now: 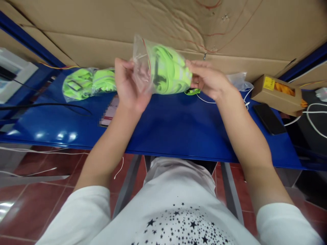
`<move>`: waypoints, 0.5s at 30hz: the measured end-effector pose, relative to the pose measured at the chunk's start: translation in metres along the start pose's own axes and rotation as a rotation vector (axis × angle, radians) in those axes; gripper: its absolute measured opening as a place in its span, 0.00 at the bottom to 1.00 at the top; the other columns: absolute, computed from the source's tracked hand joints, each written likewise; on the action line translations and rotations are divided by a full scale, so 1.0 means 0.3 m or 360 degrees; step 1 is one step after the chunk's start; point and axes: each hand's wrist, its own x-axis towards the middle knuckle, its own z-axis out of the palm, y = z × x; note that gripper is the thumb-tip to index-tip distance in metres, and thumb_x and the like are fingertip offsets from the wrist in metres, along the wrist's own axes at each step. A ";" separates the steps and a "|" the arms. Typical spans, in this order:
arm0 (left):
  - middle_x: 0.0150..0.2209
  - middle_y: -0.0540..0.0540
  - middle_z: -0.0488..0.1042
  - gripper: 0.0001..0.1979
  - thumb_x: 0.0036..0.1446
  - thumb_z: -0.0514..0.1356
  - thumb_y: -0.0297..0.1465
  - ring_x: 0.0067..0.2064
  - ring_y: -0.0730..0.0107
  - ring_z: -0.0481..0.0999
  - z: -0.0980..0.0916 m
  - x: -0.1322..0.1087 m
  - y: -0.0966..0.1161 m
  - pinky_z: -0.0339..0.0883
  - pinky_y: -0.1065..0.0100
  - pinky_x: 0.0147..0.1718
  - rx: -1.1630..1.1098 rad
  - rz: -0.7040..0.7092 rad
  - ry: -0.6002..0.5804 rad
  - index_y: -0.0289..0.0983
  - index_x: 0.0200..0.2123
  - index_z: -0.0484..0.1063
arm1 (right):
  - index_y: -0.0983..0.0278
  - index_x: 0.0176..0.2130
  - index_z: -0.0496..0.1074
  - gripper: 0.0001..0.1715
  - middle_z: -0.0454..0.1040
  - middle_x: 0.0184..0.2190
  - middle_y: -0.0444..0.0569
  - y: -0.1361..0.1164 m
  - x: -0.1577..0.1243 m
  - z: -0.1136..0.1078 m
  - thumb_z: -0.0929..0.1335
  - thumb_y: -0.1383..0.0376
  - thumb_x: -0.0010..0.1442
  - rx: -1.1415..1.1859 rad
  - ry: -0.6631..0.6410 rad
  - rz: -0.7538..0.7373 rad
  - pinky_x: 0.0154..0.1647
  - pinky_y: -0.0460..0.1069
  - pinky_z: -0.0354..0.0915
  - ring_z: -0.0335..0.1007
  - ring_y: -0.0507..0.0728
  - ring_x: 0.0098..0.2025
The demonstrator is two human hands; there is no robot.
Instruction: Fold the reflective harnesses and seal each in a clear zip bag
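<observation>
A clear zip bag [140, 56] with a red seal line is held up above the blue table. Inside it sits a rolled neon-yellow reflective strap bundle [170, 69]. My left hand [131, 85] grips the bag's mouth end, its fingers partly behind the plastic. At the bag's other end, my right hand [208, 78] pinches the corner between thumb and fingers. Two more bagged neon bundles [78, 85] lie on the table to the left. Some neon material [192, 91] shows on the table below my right hand.
On the blue table [178, 129], a printed card or screen [110, 112] lies by my left forearm. A black phone [269, 118] and an open cardboard box [278, 93] with orange contents are at right. Clear plastic bags [237, 81] and white cables lie behind. Cardboard [102, 47] lines the back.
</observation>
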 end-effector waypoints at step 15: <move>0.29 0.50 0.74 0.12 0.63 0.65 0.39 0.28 0.76 0.73 0.205 -0.125 -0.005 0.65 0.73 0.26 -0.0361 -0.0304 -0.0263 0.38 0.32 0.70 | 0.57 0.39 0.75 0.04 0.78 0.36 0.45 -0.078 -0.062 -0.051 0.70 0.63 0.69 -0.1395 0.0924 -0.1412 0.43 0.51 0.70 0.74 0.56 0.37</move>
